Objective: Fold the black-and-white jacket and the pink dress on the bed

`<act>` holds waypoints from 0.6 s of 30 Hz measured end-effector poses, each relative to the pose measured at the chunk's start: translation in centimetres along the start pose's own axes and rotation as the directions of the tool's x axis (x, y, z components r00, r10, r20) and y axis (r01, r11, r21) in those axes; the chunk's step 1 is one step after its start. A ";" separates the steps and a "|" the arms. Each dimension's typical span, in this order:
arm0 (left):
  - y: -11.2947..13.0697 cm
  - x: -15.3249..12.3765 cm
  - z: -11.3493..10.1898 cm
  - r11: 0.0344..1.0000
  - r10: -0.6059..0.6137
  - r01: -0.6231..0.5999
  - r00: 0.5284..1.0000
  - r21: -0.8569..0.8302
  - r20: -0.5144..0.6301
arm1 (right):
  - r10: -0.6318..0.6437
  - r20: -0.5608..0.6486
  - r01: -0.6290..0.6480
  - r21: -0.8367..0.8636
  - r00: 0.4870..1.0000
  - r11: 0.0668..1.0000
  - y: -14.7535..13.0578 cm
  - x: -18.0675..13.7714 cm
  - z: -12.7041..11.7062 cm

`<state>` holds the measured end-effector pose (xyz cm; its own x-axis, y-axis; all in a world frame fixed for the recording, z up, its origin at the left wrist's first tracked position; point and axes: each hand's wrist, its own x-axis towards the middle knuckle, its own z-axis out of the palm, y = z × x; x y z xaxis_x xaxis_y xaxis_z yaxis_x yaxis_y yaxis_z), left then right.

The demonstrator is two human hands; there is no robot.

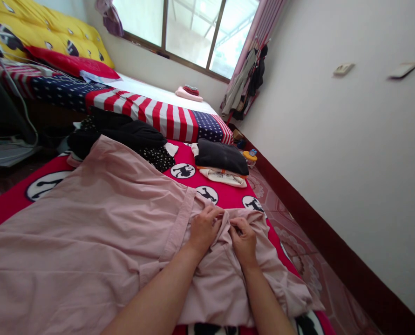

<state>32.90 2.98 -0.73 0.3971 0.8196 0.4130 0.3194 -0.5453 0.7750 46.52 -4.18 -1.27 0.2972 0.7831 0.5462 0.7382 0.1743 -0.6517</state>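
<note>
A pink dress [123,218] with a waistband lies spread over a red cloth [224,197] printed with dark figures in white circles. Its wide skirt part stretches to the left, and the upper part lies bunched under my arms. My left hand [206,227] pinches a fold of the pink fabric just right of the waistband. Close beside it, my right hand [242,239] has its fingers curled on the same raised fold. Both sets of fingertips are closed on the cloth, only a small gap apart.
Folded clothes [223,158] are stacked beyond the dress, and a heap of black clothing [123,132] lies at the back left. Behind stands a bed with a striped, starred cover [151,111]. A white wall [347,139] rises along the right, above tiled floor [298,251].
</note>
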 end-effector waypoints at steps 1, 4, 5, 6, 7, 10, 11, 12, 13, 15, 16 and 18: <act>-0.1 0.0 0.1 1.000 -0.003 0.003 1.000 0.011 0.009 | -0.003 0.004 0.003 0.002 1.000 1.000 0.0 0.0 0.1; -0.1 0.0 0.2 0.999 -0.001 0.000 1.000 0.042 0.023 | -0.010 0.013 0.010 0.001 1.000 1.000 -0.1 -0.1 0.3; -0.1 0.0 0.3 0.999 0.003 -0.004 1.000 0.043 0.022 | -0.009 0.017 0.009 -0.004 1.000 1.000 -0.2 -0.1 0.3; -0.1 0.0 0.2 0.999 0.009 -0.010 1.000 0.034 0.019 | -0.004 0.022 0.004 -0.010 1.000 1.000 -0.2 -0.1 0.4; -0.2 0.0 0.2 1.000 0.014 -0.014 1.000 0.016 0.010 | 0.006 0.026 -0.005 -0.016 1.000 1.000 -0.2 -0.1 0.3; -0.6 0.1 -0.1 0.997 -0.035 0.028 0.996 -0.075 -0.084 | 0.138 -0.076 -0.141 -0.040 0.988 0.989 0.4 0.1 -0.1; -0.8 0.1 -0.3 0.991 -0.079 0.065 0.989 -0.116 -0.128 | 0.210 -0.143 -0.218 -0.043 0.967 0.975 0.8 0.2 -0.3; -1.0 0.1 -0.4 0.982 -0.128 0.102 0.978 -0.156 -0.165 | 0.276 -0.207 -0.291 -0.042 0.939 0.956 1.1 0.3 -0.5; -1.3 0.0 -0.4 0.973 -0.171 0.135 0.967 -0.187 -0.191 | 0.327 -0.258 -0.347 -0.039 0.909 0.937 1.5 0.5 -0.7; -1.7 -0.1 -0.5 0.961 -0.220 0.174 0.954 -0.217 -0.206 | 0.366 -0.295 -0.393 -0.038 0.883 0.919 2.0 0.8 -1.0; -1.8 -0.2 -0.5 0.958 -0.227 0.181 0.953 -0.224 -0.200 | 0.363 -0.292 -0.390 -0.040 0.885 0.920 2.0 1.0 -1.1; -1.8 -0.2 -0.6 0.950 -0.240 0.193 0.955 -0.247 -0.176 | 0.353 -0.279 -0.380 -0.049 0.893 0.924 1.8 1.5 -1.1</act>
<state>31.69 3.87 -1.93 0.1509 0.9443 0.2925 0.1672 -0.3160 0.9339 48.99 -3.34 -1.00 0.6948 0.5947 0.4044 0.5984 -0.1661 -0.7838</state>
